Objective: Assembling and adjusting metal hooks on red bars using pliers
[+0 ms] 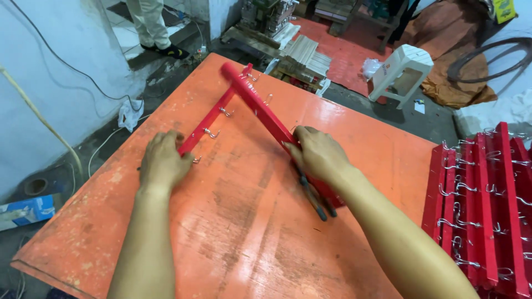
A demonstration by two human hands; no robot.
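I count two red hook bars [260, 105] on the counter [238, 221], meeting at their far ends. One pair of pliers [313, 199] lies there. At the right is one stack of red bars [482, 205]; beyond, one white stool [400, 71].

Left hand [162, 160] is covering the near end of the thin red hooked wooden strip [210, 123], so grip can't be judged. Right hand [317, 152] is hiding the mid part of the thicker red wooden bar [257, 102] & the head of the dark-handled pliers [313, 198]. Stack of red hooked strips [482, 205] is running off the right edge. Person standing at top [149, 25] is cut off above the legs.
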